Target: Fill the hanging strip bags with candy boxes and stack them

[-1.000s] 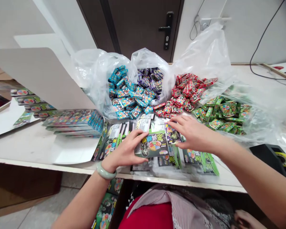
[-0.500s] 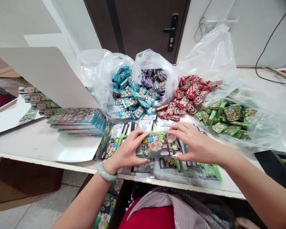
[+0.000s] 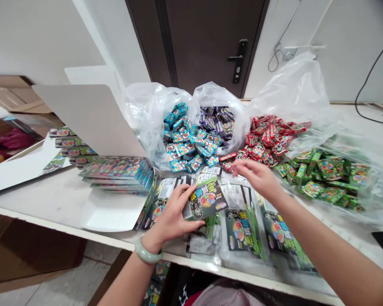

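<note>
My left hand (image 3: 180, 214) grips a flat black-and-green printed packet (image 3: 210, 199) between thumb and fingers, tilted above the table. My right hand (image 3: 257, 178) is away from the packet, its fingers stretched toward the near edge of the small red boxes (image 3: 263, 138); no held thing shows, and its thumb is mostly hidden. Beneath and beside the hands lie clear plastic sleeves with black-and-green printed packets (image 3: 239, 229). More such packets (image 3: 277, 231) lie under my right forearm.
Plastic bags hold small blue boxes (image 3: 185, 144), purple boxes (image 3: 217, 121) and green boxes (image 3: 330, 170). At left, an open white carton (image 3: 92, 114) stands by stacked printed display packs (image 3: 118, 174). The table's front edge (image 3: 115, 242) runs below my hands.
My right hand has let go of the packet's right side and moved up toward the red boxes. The packet stays in my left hand, now more tilted. The view has shifted slightly.
</note>
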{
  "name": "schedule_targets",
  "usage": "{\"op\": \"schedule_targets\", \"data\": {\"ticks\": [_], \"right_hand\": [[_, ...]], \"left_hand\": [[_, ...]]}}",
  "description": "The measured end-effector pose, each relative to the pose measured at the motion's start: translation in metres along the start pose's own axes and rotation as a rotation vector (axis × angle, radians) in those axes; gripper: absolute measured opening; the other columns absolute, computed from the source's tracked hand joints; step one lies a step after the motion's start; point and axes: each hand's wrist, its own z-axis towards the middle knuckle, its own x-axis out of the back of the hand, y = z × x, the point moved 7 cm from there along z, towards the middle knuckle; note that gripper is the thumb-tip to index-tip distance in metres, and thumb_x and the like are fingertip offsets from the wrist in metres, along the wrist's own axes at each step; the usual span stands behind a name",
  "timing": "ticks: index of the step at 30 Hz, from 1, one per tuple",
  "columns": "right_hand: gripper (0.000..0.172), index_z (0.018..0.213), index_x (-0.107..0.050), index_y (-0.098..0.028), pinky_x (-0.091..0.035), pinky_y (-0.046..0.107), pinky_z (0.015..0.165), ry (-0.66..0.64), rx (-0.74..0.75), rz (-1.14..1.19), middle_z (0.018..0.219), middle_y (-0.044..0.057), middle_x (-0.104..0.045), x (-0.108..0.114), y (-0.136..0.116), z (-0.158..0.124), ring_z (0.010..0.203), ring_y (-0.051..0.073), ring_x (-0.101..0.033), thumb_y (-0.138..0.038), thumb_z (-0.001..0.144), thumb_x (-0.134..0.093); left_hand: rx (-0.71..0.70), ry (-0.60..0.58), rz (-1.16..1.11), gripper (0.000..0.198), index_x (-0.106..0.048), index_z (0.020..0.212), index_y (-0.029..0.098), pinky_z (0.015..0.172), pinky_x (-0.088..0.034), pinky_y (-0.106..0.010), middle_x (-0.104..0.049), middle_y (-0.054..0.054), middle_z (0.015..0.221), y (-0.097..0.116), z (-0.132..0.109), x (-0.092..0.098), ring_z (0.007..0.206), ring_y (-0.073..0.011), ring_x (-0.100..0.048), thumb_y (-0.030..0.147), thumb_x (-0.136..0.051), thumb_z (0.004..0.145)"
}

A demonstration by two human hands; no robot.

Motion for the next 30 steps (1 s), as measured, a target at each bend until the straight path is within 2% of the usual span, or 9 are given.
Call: {"op": "schedule_targets", "data": {"ticks": [2,4,7,10,13,16,21,25,30], "right_hand": [[0.031,0.11,-0.066,-0.022,-0.048,0.04,0.094,0.144,-0.23,-0.038,0.1,0.006,-0.072,0.005,0.037,0.046,0.1,0.022,-0.065,-0.035,0.097,-0.041],[0.024,0.107,-0.067,-0.017,-0.047,0.037,0.094,0.148,-0.306,-0.087,0.108,0.01,-0.07,-0.006,0.063,0.095,0.103,0.024,-0.063,-0.028,0.09,-0.055],[0.033,0.11,-0.066,-0.012,-0.039,0.041,0.102,0.175,-0.385,-0.142,0.12,0.017,-0.062,-0.029,0.089,0.152,0.118,0.03,-0.054,-0.027,0.081,-0.067],[0.04,0.106,-0.067,-0.013,-0.038,0.042,0.103,0.191,-0.449,-0.138,0.124,0.018,-0.058,-0.047,0.105,0.18,0.12,0.034,-0.052,-0.028,0.07,-0.078],[0.03,0.098,-0.068,-0.017,-0.042,0.039,0.099,0.2,-0.496,-0.065,0.118,0.013,-0.063,-0.05,0.12,0.184,0.113,0.029,-0.057,-0.024,0.071,-0.077],[0.022,0.097,-0.065,-0.016,-0.05,0.036,0.087,0.224,-0.525,0.076,0.103,0.01,-0.068,-0.039,0.132,0.173,0.1,0.025,-0.063,-0.03,0.08,-0.067],[0.036,0.098,-0.062,-0.018,-0.055,0.031,0.067,0.156,-0.435,0.397,0.091,0.006,-0.069,-0.016,0.12,0.114,0.08,0.019,-0.066,-0.051,0.084,-0.057],[0.034,0.097,-0.063,-0.022,-0.052,0.037,0.086,0.085,-0.321,0.501,0.099,0.004,-0.067,-0.004,0.095,0.039,0.093,0.02,-0.064,-0.048,0.075,-0.068],[0.012,0.089,-0.068,-0.022,-0.039,0.044,0.103,-0.037,-0.031,0.253,0.11,0.007,-0.059,-0.02,0.068,-0.035,0.112,0.022,-0.055,-0.031,0.08,-0.068]], "left_hand": [[0.024,0.026,0.016,0.094,-0.028,0.148,0.028,0.108,-0.038,-0.052,-0.038,-0.013,0.134,-0.007,-0.005,0.009,0.127,-0.0324,-0.041,0.036,-0.079,0.069],[0.033,0.036,0.033,0.093,-0.028,0.148,0.028,0.108,-0.038,-0.052,-0.037,-0.013,0.134,-0.012,-0.01,0.017,0.128,-0.0329,-0.041,0.036,-0.079,0.07],[0.039,0.04,0.056,0.093,-0.026,0.148,0.029,0.107,-0.041,-0.052,-0.037,-0.014,0.136,-0.016,-0.018,0.023,0.128,-0.034,-0.041,0.038,-0.078,0.071],[0.059,0.061,0.085,0.093,-0.025,0.148,0.03,0.104,-0.043,-0.052,-0.037,-0.014,0.136,-0.022,-0.023,0.026,0.126,-0.0351,-0.044,0.037,-0.078,0.071],[0.066,0.086,0.11,0.092,-0.026,0.147,0.031,0.103,-0.046,-0.051,-0.039,-0.014,0.135,-0.028,-0.023,0.029,0.124,-0.0352,-0.047,0.037,-0.077,0.071],[0.049,0.102,0.115,0.089,-0.029,0.146,0.03,0.103,-0.046,-0.049,-0.041,-0.013,0.135,-0.03,-0.019,0.031,0.124,-0.0345,-0.047,0.035,-0.077,0.072],[0.043,0.096,0.13,0.086,-0.029,0.146,0.029,0.106,-0.043,-0.047,-0.04,-0.012,0.134,-0.03,-0.014,0.034,0.124,-0.0319,-0.047,0.034,-0.075,0.074],[0.024,0.092,0.134,0.083,-0.031,0.145,0.028,0.106,-0.042,-0.047,-0.041,-0.011,0.132,-0.025,-0.012,0.032,0.124,-0.0317,-0.046,0.036,-0.074,0.075],[0.011,0.014,0.116,0.083,-0.033,0.145,0.025,0.106,-0.041,-0.047,-0.042,-0.011,0.131,-0.017,-0.01,0.016,0.122,-0.0313,-0.046,0.04,-0.074,0.075]]}}
